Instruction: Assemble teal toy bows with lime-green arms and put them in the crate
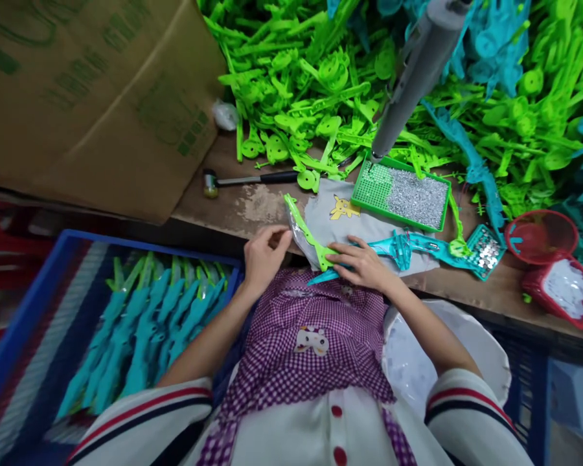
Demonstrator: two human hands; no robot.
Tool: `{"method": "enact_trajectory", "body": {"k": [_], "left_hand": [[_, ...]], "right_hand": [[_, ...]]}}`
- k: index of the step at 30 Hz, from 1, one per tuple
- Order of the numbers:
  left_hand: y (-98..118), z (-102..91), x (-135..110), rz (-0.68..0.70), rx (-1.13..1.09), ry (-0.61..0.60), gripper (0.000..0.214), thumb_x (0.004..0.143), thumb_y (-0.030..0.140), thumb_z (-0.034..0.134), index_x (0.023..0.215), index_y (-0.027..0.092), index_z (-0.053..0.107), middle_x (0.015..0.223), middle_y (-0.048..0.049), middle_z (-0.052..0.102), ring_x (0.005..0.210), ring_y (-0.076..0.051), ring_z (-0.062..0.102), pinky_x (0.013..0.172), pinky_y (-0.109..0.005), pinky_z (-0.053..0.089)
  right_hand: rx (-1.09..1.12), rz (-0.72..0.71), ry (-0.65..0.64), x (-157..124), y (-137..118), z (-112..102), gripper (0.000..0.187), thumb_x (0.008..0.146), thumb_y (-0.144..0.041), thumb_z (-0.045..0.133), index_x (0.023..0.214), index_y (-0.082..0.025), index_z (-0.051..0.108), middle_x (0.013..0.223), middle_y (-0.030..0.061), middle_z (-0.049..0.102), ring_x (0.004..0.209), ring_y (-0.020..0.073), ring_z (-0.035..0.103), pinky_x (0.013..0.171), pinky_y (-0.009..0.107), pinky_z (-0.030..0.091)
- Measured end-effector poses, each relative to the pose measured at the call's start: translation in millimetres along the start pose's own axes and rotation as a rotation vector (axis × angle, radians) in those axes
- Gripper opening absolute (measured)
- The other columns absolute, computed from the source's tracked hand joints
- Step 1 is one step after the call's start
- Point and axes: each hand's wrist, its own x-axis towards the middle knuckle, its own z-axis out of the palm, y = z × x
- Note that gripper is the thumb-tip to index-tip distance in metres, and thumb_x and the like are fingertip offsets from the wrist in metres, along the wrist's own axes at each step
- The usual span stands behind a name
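My left hand (pixel 265 254) is at the bench's front edge, fingers curled in a pinch on the clear plastic wrap (pixel 297 234) around a green plastic toy part (pixel 307 234). My right hand (pixel 362 262) lies flat with fingers spread, pressing the lower end of that green part and a teal plastic toy part (pixel 403 247) onto a grey cloth (pixel 337 220) with a yellow cartoon print.
A green tray of small silver pieces (pixel 402 194) sits behind the cloth under a grey post (pixel 412 71). A hammer (pixel 245 180), a big heap of green parts (pixel 320 71), red bowls (pixel 541 234), a cardboard box (pixel 92 97) and a blue crate of teal parts (pixel 140 323) surround me.
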Motion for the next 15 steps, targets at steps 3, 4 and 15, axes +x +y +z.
{"method": "enact_trajectory", "body": {"k": [3,4,15], "left_hand": [[2,9.7,11,0.287,0.095,0.088,0.038,0.099,0.04,0.056,0.129,0.021,0.068,0.138,-0.0095,0.065,0.13,-0.024,0.059,0.114,-0.044,0.046],[2,14.3,14,0.34,0.114,0.049,0.039,0.1,0.039,0.055,0.133,0.021,0.066,0.142,-0.01,0.062,0.135,-0.025,0.056,0.116,-0.046,0.044],[-13,18.1,21,0.341,0.104,-0.102,0.044,0.101,0.04,0.052,0.138,0.019,0.063,0.148,-0.0114,0.058,0.141,-0.024,0.051,0.119,-0.048,0.041]], "right_hand": [[0.003,0.004,0.005,2,-1,1,0.033,0.102,-0.032,0.051,0.131,-0.025,0.065,0.143,0.0086,0.063,0.132,0.018,0.06,0.123,0.051,0.032],[0.002,0.006,0.006,3,-1,1,0.033,0.102,-0.031,0.051,0.13,-0.025,0.065,0.142,0.0088,0.064,0.132,0.0181,0.06,0.123,0.051,0.033],[-0.044,0.076,-0.02,10,-19,-4,0.033,0.102,-0.028,0.05,0.13,-0.023,0.066,0.144,0.0092,0.062,0.138,0.0215,0.056,0.124,0.055,0.032]]}}
